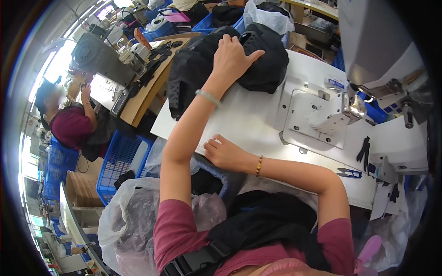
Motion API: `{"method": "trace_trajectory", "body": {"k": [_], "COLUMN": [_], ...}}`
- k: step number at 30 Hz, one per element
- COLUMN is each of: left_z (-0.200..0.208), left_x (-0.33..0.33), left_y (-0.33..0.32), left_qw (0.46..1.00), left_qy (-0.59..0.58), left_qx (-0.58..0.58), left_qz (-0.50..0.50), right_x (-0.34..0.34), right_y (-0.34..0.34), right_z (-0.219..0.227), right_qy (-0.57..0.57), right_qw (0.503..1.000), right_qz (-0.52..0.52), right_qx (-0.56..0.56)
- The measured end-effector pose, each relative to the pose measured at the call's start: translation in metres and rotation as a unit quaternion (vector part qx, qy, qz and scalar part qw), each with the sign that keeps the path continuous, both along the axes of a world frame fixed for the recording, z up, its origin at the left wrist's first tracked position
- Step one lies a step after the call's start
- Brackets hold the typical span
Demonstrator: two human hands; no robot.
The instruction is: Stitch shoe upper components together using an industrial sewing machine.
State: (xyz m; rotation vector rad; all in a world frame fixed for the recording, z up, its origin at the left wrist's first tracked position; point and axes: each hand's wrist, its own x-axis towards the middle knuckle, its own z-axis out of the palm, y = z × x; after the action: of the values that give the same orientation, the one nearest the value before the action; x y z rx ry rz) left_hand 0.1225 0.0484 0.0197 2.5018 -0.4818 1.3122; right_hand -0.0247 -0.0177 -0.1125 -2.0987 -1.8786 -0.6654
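My left hand [232,59] reaches across the white sewing table [230,115] and lies on a pile of black fabric pieces [264,66]. Its thumb sticks out to the right and the fingertips rest on the cloth. A ribbed black panel [251,42] shows beside them, and another black piece [195,53] bulges to the left. Nearer to me, my right hand [223,154] is at the table's front edge with its fingers curled in. Whatever those fingers may hold is hidden.
A sewing machine [340,110] stands at the right. Blue thread snips [351,173] and black strips [363,151] lie near it. Left are a blue basket [103,170], a clear plastic bag [133,221] and a wooden bench [142,106]. A co-worker [71,122] sits at the far left.
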Motion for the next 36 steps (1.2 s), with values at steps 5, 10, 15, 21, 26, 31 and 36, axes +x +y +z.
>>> {"method": "trace_trajectory", "body": {"k": [5, 10, 15, 21, 26, 31, 36], "left_z": [-0.009, -0.005, 0.05, 0.01, -0.015, -0.005, 0.009], "left_x": [0.021, 0.018, -0.078, -0.178, -0.182, -0.148, -0.11], "left_y": [-0.025, -0.038, -0.055, -0.1, -0.108, -0.123, -0.15], "left_qw": [0.964, 0.983, 0.914, 0.561, 0.373, 0.678, 0.83], "left_qy": [0.195, 0.158, 0.159, 0.318, 0.348, 0.509, 0.376], "left_qx": [0.098, -0.069, -0.344, -0.704, -0.792, -0.398, -0.293], "left_qz": [0.15, 0.059, -0.144, -0.3, -0.334, -0.35, -0.288], "right_x": [0.0, 0.007, 0.011, -0.028, -0.059, -0.039, -0.013], "right_y": [-0.09, -0.139, -0.158, -0.185, -0.217, -0.227, -0.234], "right_z": [0.013, 0.029, 0.05, 0.067, 0.077, 0.095, 0.107], "right_qy": [0.085, 0.153, 0.512, 0.785, 0.755, 0.667, 0.63], "right_qw": [0.994, 0.972, 0.767, 0.56, 0.499, 0.581, 0.573], "right_qz": [-0.061, -0.142, -0.122, 0.056, -0.004, -0.106, -0.155], "right_qx": [0.028, 0.105, 0.366, 0.258, 0.425, 0.454, 0.5]}}
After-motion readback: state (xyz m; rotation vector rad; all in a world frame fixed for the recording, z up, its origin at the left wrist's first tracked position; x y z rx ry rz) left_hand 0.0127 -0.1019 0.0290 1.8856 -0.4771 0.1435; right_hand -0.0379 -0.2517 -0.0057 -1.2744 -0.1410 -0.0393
